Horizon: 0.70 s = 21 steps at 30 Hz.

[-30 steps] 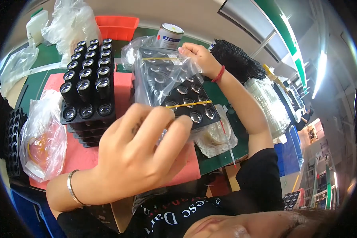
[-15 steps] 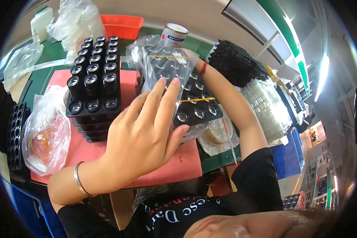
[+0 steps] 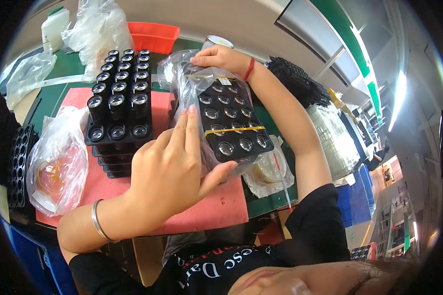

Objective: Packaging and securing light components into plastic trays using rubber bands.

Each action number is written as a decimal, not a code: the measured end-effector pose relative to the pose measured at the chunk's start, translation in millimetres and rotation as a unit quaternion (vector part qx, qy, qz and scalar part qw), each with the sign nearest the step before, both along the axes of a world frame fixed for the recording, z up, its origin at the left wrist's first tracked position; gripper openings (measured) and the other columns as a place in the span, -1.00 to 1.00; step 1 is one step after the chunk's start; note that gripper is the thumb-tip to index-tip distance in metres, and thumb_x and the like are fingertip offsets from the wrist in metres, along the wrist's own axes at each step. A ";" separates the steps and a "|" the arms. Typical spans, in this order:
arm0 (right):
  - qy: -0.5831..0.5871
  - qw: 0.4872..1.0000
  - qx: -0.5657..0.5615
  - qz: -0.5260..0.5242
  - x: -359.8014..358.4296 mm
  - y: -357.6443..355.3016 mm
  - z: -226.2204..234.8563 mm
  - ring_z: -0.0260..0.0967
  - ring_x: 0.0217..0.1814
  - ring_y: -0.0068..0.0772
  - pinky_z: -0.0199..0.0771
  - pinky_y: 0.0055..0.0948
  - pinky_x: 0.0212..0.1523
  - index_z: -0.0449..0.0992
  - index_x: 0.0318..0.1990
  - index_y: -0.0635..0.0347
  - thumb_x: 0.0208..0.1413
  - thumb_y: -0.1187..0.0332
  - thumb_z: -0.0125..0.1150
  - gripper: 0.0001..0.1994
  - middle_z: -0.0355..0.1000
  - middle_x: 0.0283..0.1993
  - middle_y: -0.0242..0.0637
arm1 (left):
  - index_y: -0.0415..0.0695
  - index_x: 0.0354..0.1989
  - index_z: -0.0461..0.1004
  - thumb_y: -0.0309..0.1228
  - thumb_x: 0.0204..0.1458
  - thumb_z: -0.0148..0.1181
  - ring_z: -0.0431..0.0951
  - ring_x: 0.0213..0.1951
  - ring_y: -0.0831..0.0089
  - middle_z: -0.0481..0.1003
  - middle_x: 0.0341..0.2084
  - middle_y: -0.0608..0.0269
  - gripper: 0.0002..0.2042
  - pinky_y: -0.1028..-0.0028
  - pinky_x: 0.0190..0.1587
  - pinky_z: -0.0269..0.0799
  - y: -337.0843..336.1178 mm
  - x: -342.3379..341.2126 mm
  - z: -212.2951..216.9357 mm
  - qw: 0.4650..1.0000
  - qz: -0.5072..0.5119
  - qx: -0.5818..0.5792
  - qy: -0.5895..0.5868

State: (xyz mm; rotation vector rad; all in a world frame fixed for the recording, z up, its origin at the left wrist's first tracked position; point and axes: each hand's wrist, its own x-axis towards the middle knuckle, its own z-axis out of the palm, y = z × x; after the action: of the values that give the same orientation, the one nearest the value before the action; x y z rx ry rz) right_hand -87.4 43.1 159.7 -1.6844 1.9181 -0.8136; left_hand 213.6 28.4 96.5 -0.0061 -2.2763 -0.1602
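Note:
A stack of black trays (image 3: 225, 148) with round clear lenses stands in the middle, bound by yellow rubber bands (image 3: 236, 129) and partly inside a clear plastic bag (image 3: 187, 93). My left hand (image 3: 167, 164) lies against the bag along the stack's left side, fingers stretched and thumb apart at the near corner. At the far end, my right hand (image 3: 224, 59) bends over the stack, its fingertips closed on the bag's film. To the left is another stack of black trays (image 3: 118, 132), its top one carrying rows of black lens barrels (image 3: 116, 101).
Pink foam sheet (image 3: 202, 216) covers the green bench. Left lies a plastic bag with yellow rubber bands (image 3: 54, 177). Behind are a red bin (image 3: 152, 37), a white bottle (image 3: 55, 29) and a can (image 3: 217, 42). A tape roll (image 3: 270, 167) and more black trays (image 3: 298, 81) sit right.
My right hand has come up from behind the stack onto the bag's far edge. The film has shifted left, baring more of the top tray. My left hand has slid slightly left.

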 end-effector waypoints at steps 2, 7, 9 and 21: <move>-0.101 0.994 0.029 -0.021 10.2 -1.6 5.8 0.40 -0.20 -0.67 0.38 -0.60 -0.13 0.60 -0.15 0.24 0.11 0.16 0.25 -0.68 0.54 -0.25 -0.41 | -0.56 -0.03 0.35 0.12 -0.07 0.16 0.57 -0.46 0.30 0.49 -0.15 -0.22 -0.21 0.49 -0.47 0.50 -0.1 -1.2 -0.5 1.000 -0.003 0.005 -0.010; -0.102 0.993 0.052 -0.011 -5.8 -16.3 -0.3 0.41 -0.08 -0.61 0.35 -0.58 0.01 0.58 -0.09 0.23 0.12 0.16 0.24 -0.66 0.54 -0.14 -0.36 | -0.54 0.06 0.27 0.12 -0.04 0.14 0.56 -0.50 0.19 0.53 -0.37 -0.07 -0.18 0.36 -0.46 0.46 3.4 6.6 5.4 0.989 -0.013 0.053 -0.139; -0.077 0.995 0.054 0.014 -9.7 -23.4 -3.5 0.40 0.01 -0.59 0.32 -0.57 0.09 0.55 -0.01 0.21 0.13 0.16 0.22 -0.63 0.52 -0.04 -0.35 | -0.54 0.03 0.30 0.14 -0.05 0.15 0.51 -0.60 0.25 0.50 -0.52 0.04 -0.18 0.38 -0.55 0.40 5.0 5.7 0.9 0.992 -0.013 0.048 -0.116; -0.077 0.992 0.090 0.051 -20.3 -43.4 -20.5 0.33 0.14 -0.57 0.29 -0.59 0.15 0.45 0.09 0.27 0.22 0.14 0.11 -0.58 0.44 0.09 -0.30 | -0.53 -0.05 0.38 0.22 -0.07 0.11 0.45 -0.68 0.37 0.40 -0.72 0.20 -0.16 0.45 -0.64 0.35 3.1 1.6 -4.5 0.995 0.031 -0.011 -0.093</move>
State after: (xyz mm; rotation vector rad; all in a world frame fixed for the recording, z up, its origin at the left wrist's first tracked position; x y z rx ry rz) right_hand -107.7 -0.3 139.3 -1.5515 1.7325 -0.6882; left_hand 215.2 31.5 92.0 0.0704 -2.4613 -0.1062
